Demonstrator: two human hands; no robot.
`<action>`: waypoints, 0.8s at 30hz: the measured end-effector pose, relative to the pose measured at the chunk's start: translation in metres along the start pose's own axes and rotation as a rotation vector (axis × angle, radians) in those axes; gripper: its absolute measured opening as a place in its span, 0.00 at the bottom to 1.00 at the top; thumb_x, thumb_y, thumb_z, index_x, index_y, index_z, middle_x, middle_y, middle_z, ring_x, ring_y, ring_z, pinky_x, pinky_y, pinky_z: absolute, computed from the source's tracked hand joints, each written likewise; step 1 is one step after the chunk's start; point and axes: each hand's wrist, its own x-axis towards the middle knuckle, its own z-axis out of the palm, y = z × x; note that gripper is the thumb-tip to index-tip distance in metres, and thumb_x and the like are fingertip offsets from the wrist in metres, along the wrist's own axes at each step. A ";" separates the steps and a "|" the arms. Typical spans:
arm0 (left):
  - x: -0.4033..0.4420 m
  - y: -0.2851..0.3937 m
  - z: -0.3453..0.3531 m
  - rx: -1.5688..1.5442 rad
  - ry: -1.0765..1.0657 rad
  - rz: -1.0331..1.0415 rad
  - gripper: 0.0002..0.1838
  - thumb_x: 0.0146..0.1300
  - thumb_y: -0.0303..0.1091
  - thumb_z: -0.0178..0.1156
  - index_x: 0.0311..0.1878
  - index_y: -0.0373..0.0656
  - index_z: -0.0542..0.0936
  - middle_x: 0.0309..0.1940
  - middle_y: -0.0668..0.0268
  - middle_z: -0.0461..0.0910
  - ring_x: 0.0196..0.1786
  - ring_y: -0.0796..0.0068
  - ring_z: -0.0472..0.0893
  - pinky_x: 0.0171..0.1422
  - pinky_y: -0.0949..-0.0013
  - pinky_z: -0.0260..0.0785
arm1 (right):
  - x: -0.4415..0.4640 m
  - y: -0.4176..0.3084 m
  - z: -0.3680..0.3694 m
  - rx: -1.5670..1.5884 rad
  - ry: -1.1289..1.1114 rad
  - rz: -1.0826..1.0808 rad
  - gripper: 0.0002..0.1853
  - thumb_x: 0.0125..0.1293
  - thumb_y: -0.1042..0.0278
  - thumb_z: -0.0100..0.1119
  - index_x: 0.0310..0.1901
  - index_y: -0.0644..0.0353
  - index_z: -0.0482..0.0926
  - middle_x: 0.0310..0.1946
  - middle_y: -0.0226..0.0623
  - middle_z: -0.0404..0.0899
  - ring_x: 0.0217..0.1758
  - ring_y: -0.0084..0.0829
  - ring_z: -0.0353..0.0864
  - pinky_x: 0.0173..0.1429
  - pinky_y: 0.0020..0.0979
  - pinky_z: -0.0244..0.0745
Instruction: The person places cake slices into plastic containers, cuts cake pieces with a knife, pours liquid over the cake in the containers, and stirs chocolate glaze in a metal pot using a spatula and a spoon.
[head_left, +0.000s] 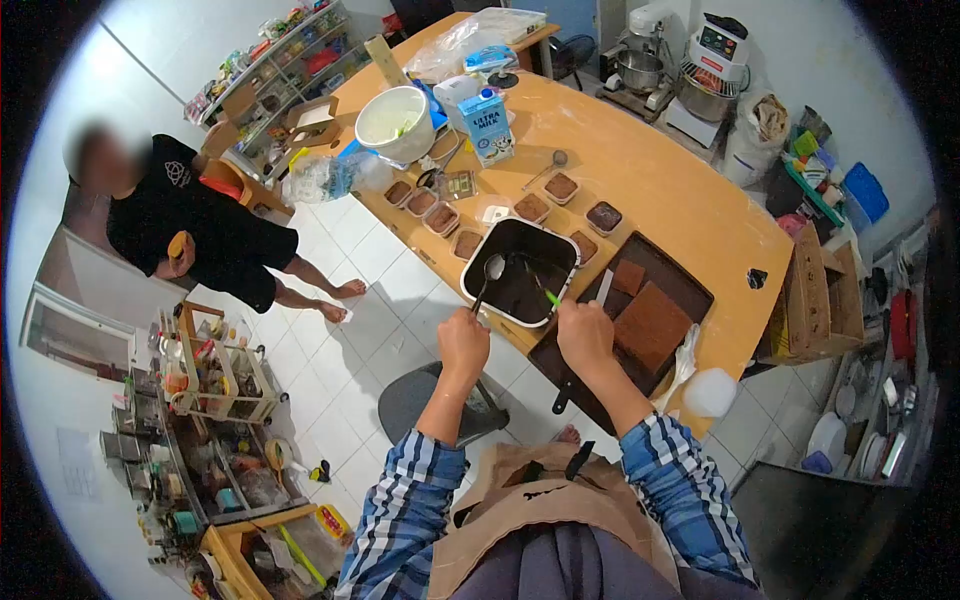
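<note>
My left hand is closed round the handle of a metal spoon, whose bowl is over a white square tub with dark brown contents. Closed on a green-handled utensil, my right hand is at the tub's near right edge; the utensil's far end reaches into the tub. To the right, a dark tray holds a brown cake slab, a smaller piece and a knife. Small containers with brown contents surround the tub's far side.
A white bowl and a milk carton are farther back on the table. At the left stands a person holding something orange-brown. A dark chair is below the near edge, boxes at the right.
</note>
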 end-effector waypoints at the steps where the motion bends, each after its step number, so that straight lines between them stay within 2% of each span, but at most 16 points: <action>1: 0.001 0.002 -0.005 -0.024 -0.032 -0.018 0.09 0.60 0.24 0.49 0.28 0.29 0.77 0.19 0.53 0.78 0.27 0.63 0.84 0.31 0.63 0.73 | -0.004 -0.002 0.004 -0.027 -0.035 -0.012 0.05 0.56 0.73 0.52 0.25 0.62 0.75 0.23 0.43 0.79 0.30 0.43 0.77 0.34 0.42 0.73; 4: 0.005 0.006 -0.014 -0.218 -0.032 -0.127 0.08 0.58 0.23 0.52 0.27 0.29 0.76 0.17 0.51 0.78 0.27 0.57 0.83 0.33 0.58 0.73 | -0.012 -0.016 0.004 0.025 0.123 -0.058 0.05 0.55 0.74 0.52 0.25 0.63 0.76 0.23 0.43 0.78 0.30 0.43 0.76 0.33 0.42 0.73; 7: 0.011 0.000 -0.016 -0.354 -0.076 -0.235 0.09 0.62 0.23 0.49 0.30 0.28 0.77 0.18 0.56 0.80 0.28 0.67 0.85 0.31 0.68 0.75 | -0.019 -0.014 0.017 -0.059 0.059 -0.061 0.06 0.58 0.71 0.54 0.26 0.62 0.76 0.20 0.42 0.76 0.28 0.44 0.74 0.33 0.42 0.70; 10: 0.023 -0.013 -0.016 -0.868 -0.206 -0.570 0.08 0.64 0.22 0.48 0.38 0.27 0.76 0.27 0.59 0.81 0.31 0.69 0.84 0.31 0.75 0.76 | -0.022 -0.022 0.008 -0.025 0.041 0.020 0.06 0.59 0.70 0.55 0.27 0.62 0.76 0.21 0.42 0.77 0.30 0.44 0.74 0.34 0.42 0.70; 13: 0.028 -0.024 -0.015 -1.340 -0.242 -0.745 0.09 0.65 0.22 0.47 0.45 0.27 0.72 0.35 0.58 0.79 0.35 0.70 0.83 0.33 0.79 0.78 | -0.025 -0.032 -0.005 0.016 0.068 0.113 0.05 0.59 0.70 0.55 0.30 0.61 0.76 0.24 0.43 0.77 0.31 0.45 0.73 0.35 0.43 0.70; 14: 0.029 -0.030 -0.009 -1.445 -0.261 -0.814 0.09 0.65 0.21 0.47 0.45 0.27 0.72 0.36 0.58 0.79 0.36 0.71 0.83 0.34 0.80 0.79 | -0.027 -0.032 -0.007 0.025 0.044 0.127 0.04 0.59 0.70 0.57 0.33 0.61 0.77 0.25 0.43 0.78 0.32 0.45 0.73 0.36 0.42 0.69; 16: 0.035 -0.041 0.001 -1.656 -0.302 -0.942 0.09 0.65 0.19 0.46 0.45 0.27 0.71 0.37 0.57 0.79 0.37 0.72 0.82 0.35 0.81 0.79 | -0.032 -0.038 -0.014 0.059 0.134 0.117 0.04 0.59 0.71 0.57 0.34 0.60 0.78 0.24 0.42 0.76 0.31 0.44 0.72 0.35 0.42 0.68; 19: 0.032 -0.039 0.008 -1.774 -0.227 -1.060 0.08 0.65 0.19 0.46 0.44 0.28 0.71 0.37 0.57 0.79 0.35 0.73 0.82 0.36 0.82 0.80 | -0.042 -0.051 -0.027 0.035 0.195 0.007 0.05 0.57 0.72 0.58 0.36 0.60 0.78 0.22 0.40 0.74 0.29 0.43 0.70 0.33 0.41 0.66; 23: 0.029 -0.028 0.013 -1.797 -0.241 -1.038 0.07 0.66 0.20 0.46 0.44 0.27 0.72 0.37 0.57 0.79 0.35 0.74 0.82 0.36 0.83 0.80 | -0.052 -0.065 -0.039 -0.002 0.200 -0.142 0.07 0.54 0.73 0.59 0.35 0.60 0.79 0.20 0.39 0.69 0.28 0.41 0.68 0.31 0.41 0.65; 24: 0.029 -0.027 0.013 -1.788 -0.248 -1.037 0.07 0.66 0.20 0.46 0.44 0.27 0.72 0.36 0.57 0.79 0.35 0.74 0.82 0.36 0.83 0.80 | -0.052 -0.067 -0.038 -0.018 0.180 -0.136 0.10 0.50 0.73 0.54 0.35 0.60 0.79 0.21 0.38 0.73 0.30 0.40 0.71 0.31 0.40 0.68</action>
